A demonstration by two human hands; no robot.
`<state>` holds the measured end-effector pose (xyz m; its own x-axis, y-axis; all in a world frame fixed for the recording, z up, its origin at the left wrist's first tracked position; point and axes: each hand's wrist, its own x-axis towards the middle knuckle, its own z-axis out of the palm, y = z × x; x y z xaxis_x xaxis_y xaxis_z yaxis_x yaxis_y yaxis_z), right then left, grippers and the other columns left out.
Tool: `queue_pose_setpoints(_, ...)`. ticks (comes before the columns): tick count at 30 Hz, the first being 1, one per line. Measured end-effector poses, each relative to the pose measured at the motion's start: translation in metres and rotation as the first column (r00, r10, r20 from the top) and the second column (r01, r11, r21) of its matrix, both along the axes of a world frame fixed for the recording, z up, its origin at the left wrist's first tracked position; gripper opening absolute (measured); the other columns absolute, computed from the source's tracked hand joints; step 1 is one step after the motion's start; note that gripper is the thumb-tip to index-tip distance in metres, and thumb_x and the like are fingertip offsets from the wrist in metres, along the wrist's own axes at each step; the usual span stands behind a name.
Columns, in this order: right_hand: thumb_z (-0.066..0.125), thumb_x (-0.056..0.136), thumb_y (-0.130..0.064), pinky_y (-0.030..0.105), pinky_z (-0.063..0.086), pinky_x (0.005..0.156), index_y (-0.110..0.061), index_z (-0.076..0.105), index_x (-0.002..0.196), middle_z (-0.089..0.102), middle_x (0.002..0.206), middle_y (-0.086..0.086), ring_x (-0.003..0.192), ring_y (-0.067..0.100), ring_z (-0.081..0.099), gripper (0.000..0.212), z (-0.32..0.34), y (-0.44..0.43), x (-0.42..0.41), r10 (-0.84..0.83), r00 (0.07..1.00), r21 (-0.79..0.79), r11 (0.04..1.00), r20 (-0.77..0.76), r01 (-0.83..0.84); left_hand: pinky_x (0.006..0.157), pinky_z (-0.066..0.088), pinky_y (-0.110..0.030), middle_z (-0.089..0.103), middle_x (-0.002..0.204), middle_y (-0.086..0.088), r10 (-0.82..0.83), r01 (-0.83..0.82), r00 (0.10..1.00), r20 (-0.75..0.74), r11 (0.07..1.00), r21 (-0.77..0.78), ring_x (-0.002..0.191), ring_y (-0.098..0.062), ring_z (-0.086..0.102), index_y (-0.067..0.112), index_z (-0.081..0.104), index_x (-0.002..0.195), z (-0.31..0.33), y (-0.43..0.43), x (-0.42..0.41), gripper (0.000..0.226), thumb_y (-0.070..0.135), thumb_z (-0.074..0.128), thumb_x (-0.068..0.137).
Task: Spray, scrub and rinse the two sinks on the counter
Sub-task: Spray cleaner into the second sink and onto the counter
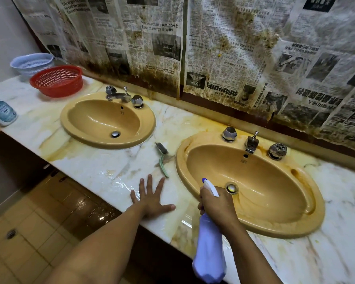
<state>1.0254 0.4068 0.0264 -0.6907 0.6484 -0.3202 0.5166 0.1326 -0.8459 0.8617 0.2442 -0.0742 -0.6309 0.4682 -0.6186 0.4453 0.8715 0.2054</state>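
2 sinks: near sink (275, 181) just beyond my R hand (217, 203), basin & rim streaked w/ orange-brown stain; far sink (90, 117) well past my L hand (152, 198). R hand curled round the neck of 1 spray bottle (209, 253), nozzle over the near sink's front rim; L hand flat on the wet counter (111, 167), fingers spread. 1 scrub brush (162, 158) lies just past its fingertips, between the sinks. Far L: 2 mesh baskets, red basket (56, 80) in front of pale blue basket (32, 62); 1 white bottle (2, 112).
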Motion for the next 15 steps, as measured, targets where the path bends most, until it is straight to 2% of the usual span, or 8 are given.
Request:
queue_pose_setpoints(3, 0.052, 0.097, -0.032, 0.046, 0.056, 0.076, -0.008, 0.062, 0.075, 0.07, 0.063, 0.006, 0.071, 0.031, 0.068, 0.034, -0.002, -0.001, 0.001, -0.037, 0.999, 0.007, 0.999, -0.024, 0.037, 0.116, -0.013, -0.07, -0.06, 0.142, 0.005, 0.0, 0.0, 1.0, 0.008, 1.0, -0.001, 0.146, -0.031, -0.044, 0.049, -0.032, 0.152, 0.001, 0.0, 0.0, 0.118, 0.091, 0.049, 0.077)
queue_pose_setpoints(6, 0.051, 0.092, -0.051, 0.039, 0.049, 0.074, -0.015, 0.06, 0.076, 0.069, 0.073, 0.002, 0.076, 0.025, 0.063, 0.04, 0.0, -0.002, 0.0, 0.006, 1.0, 0.005, 1.0, -0.028, -0.006, 0.116, -0.013, -0.07, -0.06, 0.141, 0.006, -0.003, 0.003, 1.0, 0.008, 1.0, 0.01, 0.146, -0.031, -0.044, 0.048, -0.032, 0.153, 0.002, -0.001, 0.0, 0.118, 0.09, 0.05, 0.078)
queue_pose_setpoints(8, 0.047, 0.085, -0.059, 0.038, 0.046, 0.074, -0.013, 0.061, 0.077, 0.068, 0.078, 0.004, 0.078, 0.027, 0.06, 0.048, 0.003, -0.003, -0.002, 0.016, 0.999, -0.02, 1.0, -0.044, -0.017, 0.116, -0.013, -0.069, -0.06, 0.141, 0.006, -0.004, 0.004, 1.0, 0.009, 1.0, 0.015, 0.146, -0.031, -0.044, 0.048, -0.032, 0.153, 0.002, -0.001, 0.0, 0.118, 0.09, 0.05, 0.079)
queue_pose_setpoints(12, 0.053, 0.099, -0.046, 0.042, 0.051, 0.081, -0.009, 0.066, 0.079, 0.07, 0.078, 0.006, 0.083, 0.03, 0.064, 0.044, 0.008, -0.003, -0.005, 0.042, 0.997, 0.007, 0.999, -0.066, -0.041, 0.116, -0.013, -0.069, -0.061, 0.14, 0.006, -0.003, 0.002, 1.0, 0.007, 1.0, 0.01, 0.146, -0.031, -0.044, 0.049, -0.033, 0.152, 0.002, -0.001, 0.0, 0.118, 0.091, 0.049, 0.078)
queue_pose_setpoints(15, 0.05, 0.099, -0.04, 0.045, 0.055, 0.085, -0.015, 0.067, 0.074, 0.073, 0.073, 0.0, 0.083, 0.027, 0.068, 0.04, 0.007, -0.003, -0.008, 0.016, 0.999, 0.039, 0.999, -0.044, -0.015, 0.116, -0.013, -0.07, -0.061, 0.139, 0.005, -0.009, 0.009, 1.0, 0.004, 1.0, 0.001, 0.146, -0.032, -0.044, 0.049, -0.033, 0.152, 0.003, -0.001, 0.0, 0.118, 0.091, 0.049, 0.078)
